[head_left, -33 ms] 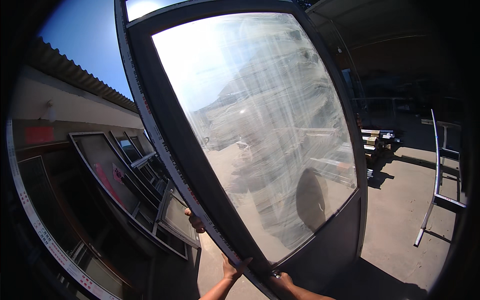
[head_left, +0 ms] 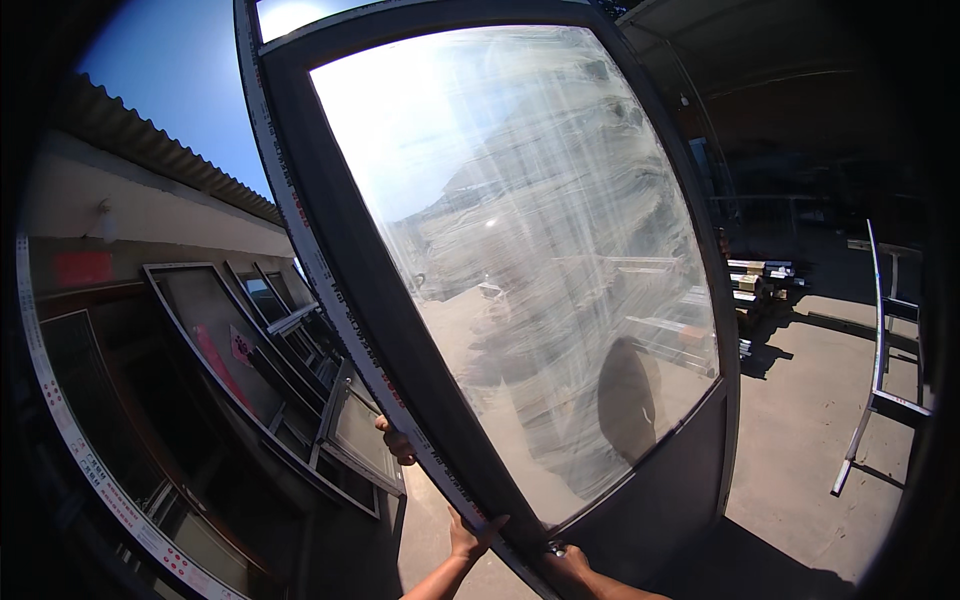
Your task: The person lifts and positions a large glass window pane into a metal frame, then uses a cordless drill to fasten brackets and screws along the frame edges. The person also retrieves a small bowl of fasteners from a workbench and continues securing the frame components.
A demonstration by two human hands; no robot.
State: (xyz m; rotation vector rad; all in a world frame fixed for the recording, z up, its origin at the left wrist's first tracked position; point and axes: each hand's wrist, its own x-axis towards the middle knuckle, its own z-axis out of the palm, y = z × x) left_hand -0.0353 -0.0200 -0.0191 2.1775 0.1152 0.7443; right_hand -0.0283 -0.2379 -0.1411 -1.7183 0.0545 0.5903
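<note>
At the lower edge the person's left hand [head_left: 468,537] reaches up from a bare forearm, its fingers [head_left: 490,524] spread and pressed against the lower left edge of a large glazed door panel [head_left: 520,250]; whether they curl round the frame cannot be told. Just to its right the right hand [head_left: 566,562] sits at the bottom of the same dark frame [head_left: 340,240], its fingers wrapped closed around the lower rail where the glass ends. A little higher on the frame's left edge another person's hand [head_left: 397,443] comes round from behind, its fingers folded over the white-taped outer rim. The panel stands upright and leans slightly, filling the middle of the view from the hands up to the top edge; its pane is streaked with white smears and mirrors a sunlit yard, and a solid dark section fills its lowest part. To the left, behind the panel, several more framed windows [head_left: 260,370] lean stacked against a pale wall [head_left: 150,215] under a corrugated roof edge [head_left: 160,150]. To the right, the concrete ground [head_left: 800,440] lies in bright sun, with a thin metal frame [head_left: 880,350] standing near the right rim and a stack of profiles [head_left: 755,280] farther back by a shaded shed.
</note>
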